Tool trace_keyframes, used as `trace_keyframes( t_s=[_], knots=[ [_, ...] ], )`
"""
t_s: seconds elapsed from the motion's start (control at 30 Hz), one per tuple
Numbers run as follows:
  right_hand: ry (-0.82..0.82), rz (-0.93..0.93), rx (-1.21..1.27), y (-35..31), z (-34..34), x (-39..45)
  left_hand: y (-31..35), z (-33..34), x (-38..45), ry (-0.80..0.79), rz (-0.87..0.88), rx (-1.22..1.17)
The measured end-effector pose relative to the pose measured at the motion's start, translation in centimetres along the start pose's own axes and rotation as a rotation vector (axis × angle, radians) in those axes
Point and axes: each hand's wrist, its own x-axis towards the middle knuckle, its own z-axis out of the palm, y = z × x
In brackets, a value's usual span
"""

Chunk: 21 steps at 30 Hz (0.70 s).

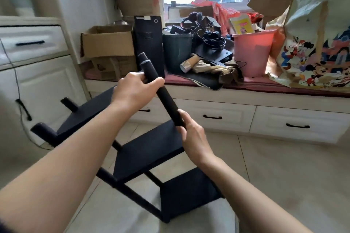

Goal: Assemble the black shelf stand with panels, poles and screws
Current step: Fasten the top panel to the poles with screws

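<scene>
A black pole (165, 95) slants from upper left to lower right in the middle of the view. My left hand (133, 91) grips its upper part, just below a short narrower end piece (142, 57). My right hand (191, 134) grips the pole's lower end. Beneath both hands the black shelf stand (147, 153) lies tilted on the floor. It has three panels joined by poles, and two short pole ends (69, 104) stick out at its far left.
A window bench with white drawers (214, 117) runs across the back, crowded with cardboard boxes (108, 43), a black bin (177, 53), a pink bucket (252, 53) and a printed bag (318, 43). White cabinets (34, 66) stand at left. Pale tile floor (284, 172) lies at right.
</scene>
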Motion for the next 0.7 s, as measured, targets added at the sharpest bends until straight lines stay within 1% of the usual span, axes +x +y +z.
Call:
trace_keyframes(
  t_s=[0.2,0.33,0.47,0.57,0.7],
  knots=[
    [-0.061,-0.227,-0.164,-2.6,5.5,1.1,-6.6,-4.8,-1.5,0.153,-0.171,-0.191],
    [-0.136,-0.297,-0.235,-2.8,8.4,1.6,-11.5,-6.0,-3.6,0.218,-0.276,-0.322],
    [-0.201,-0.306,-0.268,-1.0,11.0,0.8,-17.1,-4.6,-6.5,0.222,-0.359,-0.462],
    [-0.256,-0.311,-0.34,0.7,12.2,-0.3,-21.6,-3.0,-8.5,0.204,-0.422,-0.54],
    [-0.317,-0.309,-0.423,2.9,13.4,-2.2,-26.0,-0.1,-11.2,0.106,-0.523,-0.716]
  ],
)
